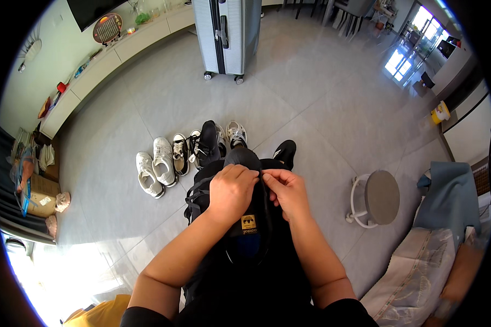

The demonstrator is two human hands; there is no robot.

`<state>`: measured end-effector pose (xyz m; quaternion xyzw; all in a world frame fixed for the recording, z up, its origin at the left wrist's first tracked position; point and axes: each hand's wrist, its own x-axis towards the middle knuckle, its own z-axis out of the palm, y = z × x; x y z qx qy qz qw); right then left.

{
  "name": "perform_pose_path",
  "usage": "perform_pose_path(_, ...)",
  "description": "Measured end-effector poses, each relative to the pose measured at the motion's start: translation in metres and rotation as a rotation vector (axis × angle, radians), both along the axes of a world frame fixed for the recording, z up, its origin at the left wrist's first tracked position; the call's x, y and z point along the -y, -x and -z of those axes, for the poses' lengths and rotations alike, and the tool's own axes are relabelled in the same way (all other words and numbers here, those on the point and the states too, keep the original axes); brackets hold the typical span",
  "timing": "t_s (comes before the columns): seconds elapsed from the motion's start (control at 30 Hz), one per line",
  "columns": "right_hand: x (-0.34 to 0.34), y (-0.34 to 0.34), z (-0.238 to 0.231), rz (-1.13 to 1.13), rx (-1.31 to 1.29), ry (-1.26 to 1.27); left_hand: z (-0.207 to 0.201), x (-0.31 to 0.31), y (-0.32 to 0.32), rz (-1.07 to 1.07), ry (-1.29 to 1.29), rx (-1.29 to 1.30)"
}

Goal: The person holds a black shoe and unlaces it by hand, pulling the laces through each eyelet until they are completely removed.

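Observation:
A black shoe point(263, 234) rests on my lap, toe pointing away, with a gold label point(249, 224) on its dark insole. My left hand point(232, 188) is closed over the shoe's upper, behind the rounded toe. From the other side my right hand point(285, 191) pinches at the same spot, thumb and forefinger together. The two sets of fingertips almost meet; whether a lace lies between them is too dark to see. Black laces or straps point(197, 191) hang loose to the left of my left hand.
Ahead on the tiles stand white sneakers point(162, 161), black-and-white sneakers point(180, 152) and grey-white sneakers point(236, 133). Black shoes point(285, 152) are on my feet. A silver suitcase point(218, 38) stands beyond. To the right are a round stool point(382, 197) and a cloth-covered seat point(420, 267).

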<state>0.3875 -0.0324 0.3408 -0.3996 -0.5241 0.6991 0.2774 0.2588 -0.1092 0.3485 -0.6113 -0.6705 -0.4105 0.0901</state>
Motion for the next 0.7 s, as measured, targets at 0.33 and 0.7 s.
perform_pose_path(0.33, -0.009, -0.016, 0.024, 0.256, -0.149, 0.047, -0.008, 0.006, -0.004, -0.080, -0.001, -0.182)
perform_pose_path(0.7, -0.078, -0.111, 0.050, 0.782, -0.478, 0.219, -0.004, 0.006, -0.004, -0.073, 0.013, -0.146)
